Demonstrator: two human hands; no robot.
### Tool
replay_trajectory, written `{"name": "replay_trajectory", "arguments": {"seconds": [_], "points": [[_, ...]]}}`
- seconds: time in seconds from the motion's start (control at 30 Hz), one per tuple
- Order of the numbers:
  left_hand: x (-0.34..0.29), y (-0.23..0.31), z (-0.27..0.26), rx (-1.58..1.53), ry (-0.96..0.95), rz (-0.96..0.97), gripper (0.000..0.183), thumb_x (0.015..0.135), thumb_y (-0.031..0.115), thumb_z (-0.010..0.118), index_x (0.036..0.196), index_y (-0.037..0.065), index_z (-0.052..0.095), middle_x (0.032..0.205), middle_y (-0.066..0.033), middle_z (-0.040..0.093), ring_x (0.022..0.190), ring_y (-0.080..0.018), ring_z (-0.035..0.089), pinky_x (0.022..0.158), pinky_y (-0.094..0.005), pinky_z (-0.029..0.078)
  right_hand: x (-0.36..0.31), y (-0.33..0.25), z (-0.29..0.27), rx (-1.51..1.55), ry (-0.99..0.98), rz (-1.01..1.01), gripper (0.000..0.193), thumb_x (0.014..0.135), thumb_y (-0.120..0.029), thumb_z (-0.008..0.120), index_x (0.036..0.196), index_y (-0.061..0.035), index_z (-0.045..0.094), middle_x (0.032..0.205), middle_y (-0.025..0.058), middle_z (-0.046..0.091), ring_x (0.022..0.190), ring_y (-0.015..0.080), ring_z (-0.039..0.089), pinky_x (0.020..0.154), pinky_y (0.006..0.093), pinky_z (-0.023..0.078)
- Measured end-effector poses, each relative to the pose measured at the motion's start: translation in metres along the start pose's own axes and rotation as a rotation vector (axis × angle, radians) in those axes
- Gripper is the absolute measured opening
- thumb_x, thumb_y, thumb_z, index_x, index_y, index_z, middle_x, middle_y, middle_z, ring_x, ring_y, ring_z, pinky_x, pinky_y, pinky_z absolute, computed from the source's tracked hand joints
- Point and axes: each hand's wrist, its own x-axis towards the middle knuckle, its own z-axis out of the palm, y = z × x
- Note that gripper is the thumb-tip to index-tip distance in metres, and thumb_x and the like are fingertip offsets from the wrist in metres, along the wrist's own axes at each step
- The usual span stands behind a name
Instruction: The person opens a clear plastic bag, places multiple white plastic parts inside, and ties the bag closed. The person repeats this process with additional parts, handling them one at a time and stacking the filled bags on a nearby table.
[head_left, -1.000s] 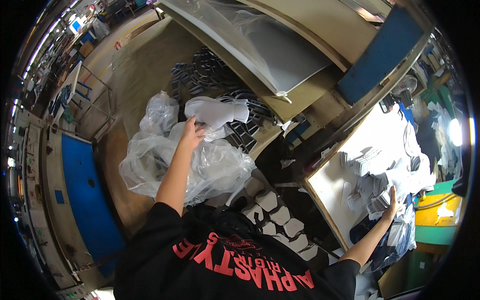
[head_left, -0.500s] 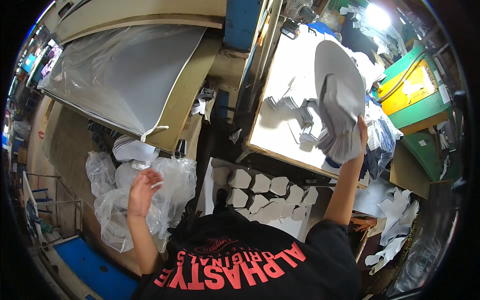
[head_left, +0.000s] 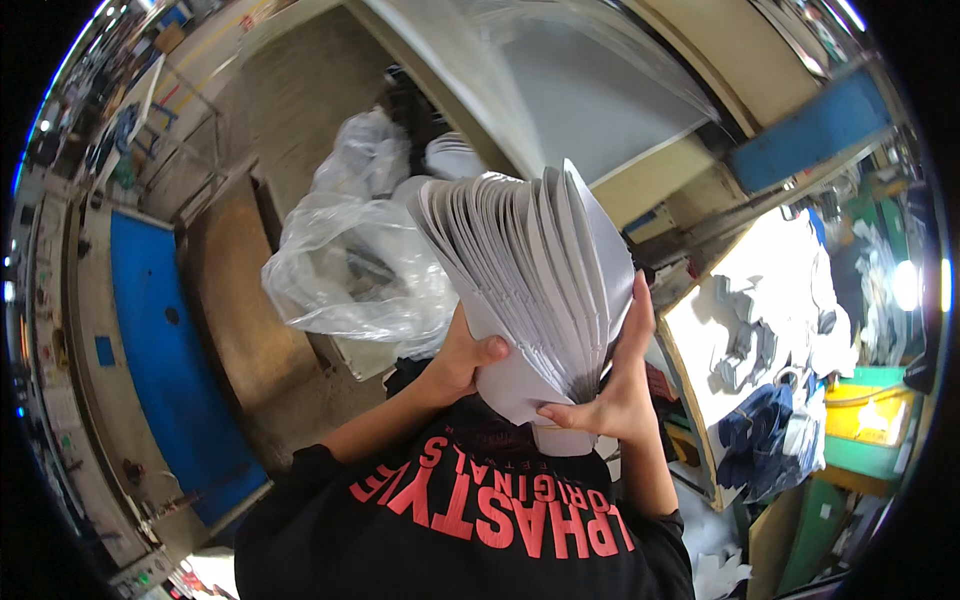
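Observation:
A thick stack of white cut sheets (head_left: 515, 275) stands upright in front of my chest, its upper edges spread like a fan. My left hand (head_left: 465, 360) grips the stack's lower left side, thumb on the near face. Around the lower right side closes my right hand (head_left: 615, 385), its thumb pressed across the near face and its fingers up along the outer sheet. Just beyond the stack, to the left, lies a clear plastic bag (head_left: 345, 265). Another pile of white sheets (head_left: 453, 155) shows partly behind the held stack.
At the right, a white-topped table (head_left: 690, 325) bears small stacks of cut pieces (head_left: 745, 345) and dark blue cloth (head_left: 755, 425). A large sheet pile under plastic (head_left: 600, 90) lies at the far side. A blue panel (head_left: 155, 330) is at the left.
The stack has come from over the right-hand table to my chest and fanned out. My left hand, empty before, now grips it too. The view has swung left.

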Motion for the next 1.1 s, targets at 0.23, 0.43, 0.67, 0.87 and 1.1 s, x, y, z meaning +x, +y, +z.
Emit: {"name": "replay_trajectory", "arguments": {"seconds": [0.23, 0.43, 0.67, 0.87, 1.1], "points": [[-0.038, 0.048, -0.111, 0.262, 0.086, 0.225, 0.122, 0.063, 0.039, 0.101, 0.156, -0.002, 0.033, 0.145, -0.0131, 0.053, 0.136, -0.0261, 0.051, 0.114, -0.0426, 0.041, 0.059, -0.012, 0.091, 0.079, -0.407, 0.18, 0.151, 0.048, -0.038, 0.107, 0.159, 0.0087, 0.016, 0.147, 0.0279, 0.054, 0.14, 0.0393, 0.054, 0.117, 0.0424, 0.041], [-0.062, 0.08, -0.151, 0.298, 0.209, 0.268, 0.119, 0.065, 0.038, 0.1, 0.155, -0.002, 0.033, 0.147, -0.014, 0.051, 0.138, -0.0249, 0.048, 0.116, -0.0428, 0.04, 0.082, -0.052, 0.16, -0.054, -0.508, 0.015, 0.137, 0.052, -0.039, 0.106, 0.156, 0.0074, 0.028, 0.14, 0.0297, 0.06, 0.131, 0.0435, 0.061, 0.111, 0.046, 0.048], [-0.065, 0.117, -0.192, 0.549, 0.248, 0.352, 0.086, 0.099, 0.052, 0.068, 0.157, -0.002, 0.036, 0.155, -0.0229, 0.045, 0.147, -0.0374, 0.041, 0.122, -0.0483, 0.033, 0.108, -0.028, 0.218, 0.427, -0.411, 0.302, 0.116, 0.061, -0.02, 0.099, 0.155, 0.0043, 0.036, 0.137, 0.0187, 0.062, 0.125, 0.0317, 0.063, 0.11, 0.0414, 0.048], [-0.058, 0.148, -0.312, 2.002, 0.747, -0.356, 0.043, 0.104, 0.052, 0.06, 0.136, 0.025, 0.073, 0.162, -0.0241, 0.039, 0.151, -0.0473, 0.035, 0.118, -0.0559, 0.041, 0.131, -0.015, 0.238, 0.92, -0.195, 0.481, 0.093, 0.067, -0.015, 0.085, 0.147, 0.0052, 0.042, 0.122, 0.0196, 0.065, 0.113, 0.0324, 0.067, 0.102, 0.0449, 0.054], [-0.04, 0.138, -0.368, 1.721, 0.554, -0.228, 0.056, 0.091, 0.009, 0.064, 0.146, 0.019, 0.061, 0.159, -0.0215, 0.042, 0.137, -0.0463, 0.052, 0.106, -0.0519, 0.053, 0.178, -0.001, 0.33, 0.984, 0.169, 0.295, 0.099, 0.073, -0.011, 0.086, 0.153, -0.0022, 0.03, 0.135, 0.0205, 0.053, 0.124, 0.033, 0.057, 0.109, 0.046, 0.048]]}}
